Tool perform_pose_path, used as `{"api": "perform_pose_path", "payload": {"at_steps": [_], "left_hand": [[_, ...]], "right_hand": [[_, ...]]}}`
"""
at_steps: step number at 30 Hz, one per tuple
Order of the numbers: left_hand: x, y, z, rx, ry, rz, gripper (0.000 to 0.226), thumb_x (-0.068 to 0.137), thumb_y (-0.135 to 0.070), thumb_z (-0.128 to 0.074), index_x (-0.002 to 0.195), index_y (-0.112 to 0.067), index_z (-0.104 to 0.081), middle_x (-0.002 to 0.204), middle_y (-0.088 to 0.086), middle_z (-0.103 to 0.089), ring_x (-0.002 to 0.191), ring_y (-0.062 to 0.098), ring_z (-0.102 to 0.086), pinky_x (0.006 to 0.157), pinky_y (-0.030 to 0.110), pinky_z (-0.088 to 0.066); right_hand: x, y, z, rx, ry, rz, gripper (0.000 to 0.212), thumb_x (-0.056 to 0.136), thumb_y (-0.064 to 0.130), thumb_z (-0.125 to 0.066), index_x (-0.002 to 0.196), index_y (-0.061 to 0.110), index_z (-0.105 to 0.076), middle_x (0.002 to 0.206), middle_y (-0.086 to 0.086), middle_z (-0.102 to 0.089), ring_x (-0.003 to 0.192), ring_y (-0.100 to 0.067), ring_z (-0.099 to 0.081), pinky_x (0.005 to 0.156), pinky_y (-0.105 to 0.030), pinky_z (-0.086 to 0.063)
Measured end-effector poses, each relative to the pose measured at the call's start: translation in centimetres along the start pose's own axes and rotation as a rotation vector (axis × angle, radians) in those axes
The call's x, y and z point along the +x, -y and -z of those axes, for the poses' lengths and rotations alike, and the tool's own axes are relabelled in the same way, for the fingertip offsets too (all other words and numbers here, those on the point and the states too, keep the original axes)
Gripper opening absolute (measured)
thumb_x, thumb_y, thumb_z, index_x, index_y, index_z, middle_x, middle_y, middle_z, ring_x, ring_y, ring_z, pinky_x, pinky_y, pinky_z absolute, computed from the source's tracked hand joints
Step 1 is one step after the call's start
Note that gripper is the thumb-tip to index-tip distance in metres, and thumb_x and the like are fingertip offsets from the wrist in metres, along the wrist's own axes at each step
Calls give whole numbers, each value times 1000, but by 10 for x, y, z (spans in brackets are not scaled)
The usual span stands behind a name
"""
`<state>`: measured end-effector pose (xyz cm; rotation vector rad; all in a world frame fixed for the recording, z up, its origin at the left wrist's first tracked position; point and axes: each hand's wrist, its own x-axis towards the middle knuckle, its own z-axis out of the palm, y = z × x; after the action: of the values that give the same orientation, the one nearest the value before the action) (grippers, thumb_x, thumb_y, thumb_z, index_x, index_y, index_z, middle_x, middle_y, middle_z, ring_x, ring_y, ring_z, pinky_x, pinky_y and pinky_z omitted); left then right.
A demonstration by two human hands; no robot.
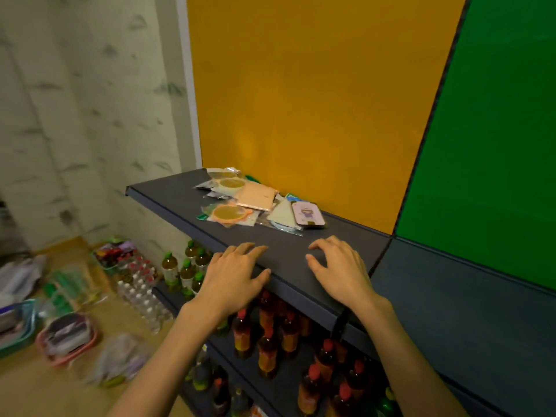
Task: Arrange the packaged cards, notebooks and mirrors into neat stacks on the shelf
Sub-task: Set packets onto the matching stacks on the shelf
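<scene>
— Head view first: where are your hands?

— Your left hand (237, 273) and your right hand (338, 267) both lie flat on the front edge of the dark grey metal shelf (168, 195), fingers spread apart, holding nothing. They sit near each other but do not touch.

— And the goods you are meant to stack?

— They lie in a loose heap at the back of that shelf, against the yellow wall panel (316, 94), well apart from your hands. You can see a peach-coloured flat packet (256, 197), a round orange-rimmed mirror in clear wrap (226, 213), a second round mirror in clear wrap (231, 183) behind it, a cream triangular packet (282, 213), and a pink rounded-corner card pack with a cartoon figure (307, 215) at the right end. They overlap at odd angles.

— What containers do you have around you?

— On the floor to your left, a pink plastic basket (68, 338) holds blurred wrapped items; a teal plastic basket (18, 328) beside it does too, though you cannot tell what they are. Lower shelves hold red-capped bottles (267, 350) and green-capped bottles (186, 269).
</scene>
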<state>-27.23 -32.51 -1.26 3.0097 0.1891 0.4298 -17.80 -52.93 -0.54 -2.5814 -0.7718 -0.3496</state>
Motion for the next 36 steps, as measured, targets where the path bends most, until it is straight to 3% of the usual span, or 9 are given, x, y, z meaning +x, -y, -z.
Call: {"api": "perform_pose_path", "payload": {"at_steps": [11, 22, 30, 36], "left_hand": [[133, 130, 6, 6, 9, -36, 54, 96, -58, -42, 146, -37, -41, 149, -5, -46, 127, 23, -53, 100, 45, -46], [256, 162, -32, -163, 46, -36, 44, 92, -55, -50, 128, -29, -55, 122, 1, -64, 110, 23, -60, 87, 40, -52], [304, 168, -64, -43, 114, -11, 74, 91, -72, -37, 143, -20, -37, 118, 7, -65, 105, 26, -63, 82, 39, -50], [316, 177, -74, -141, 102, 8, 90, 80, -79, -47, 143, -16, -36, 118, 9, -65, 108, 29, -61, 82, 38, -49]], "right_hand": [[143, 49, -62, 49, -87, -65, 33, 97, 42, -52, 123, 26, -62, 123, -1, -62, 113, -21, -55, 85, -38, -48], [202, 42, -83, -74, -100, -243, 32, 96, 41, -53, 124, 27, -62, 131, 1, -59, 120, -18, -53, 92, -37, -45], [207, 29, -88, -151, -135, -496, 35, 95, 38, -52, 126, 24, -62, 127, -2, -60, 117, -23, -52, 93, -38, -43], [206, 21, -98, -217, -123, -615, 38, 94, 41, -51, 128, 25, -59, 130, -3, -57, 123, -25, -47, 95, -41, -41]]}}
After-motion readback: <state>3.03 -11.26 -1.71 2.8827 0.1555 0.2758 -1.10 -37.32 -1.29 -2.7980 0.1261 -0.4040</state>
